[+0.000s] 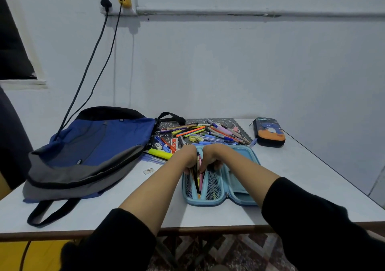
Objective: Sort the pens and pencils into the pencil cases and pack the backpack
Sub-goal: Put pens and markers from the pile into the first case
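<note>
A light blue pencil case (239,189) lies open on the white table (104,214) in front of me, with mesh pockets and several pencils (198,179) standing in its left half. My left hand (187,156) and my right hand (212,156) are both curled down into the case's upper middle, fingers around the pencils and the mesh divider. Behind the case, a heap of loose pens, pencils and markers (200,133) lies on a patterned mat. A dark pencil case (268,132) with an orange print lies zipped at the back right. The blue and grey backpack (89,151) lies flat at the left.
A yellow highlighter (159,153) and some blue pens lie between the backpack and the open case. Two cables hang from a wall socket (117,0) down behind the backpack. A small scrap of paper (148,170) lies near my left forearm. The table's front edge is close to me.
</note>
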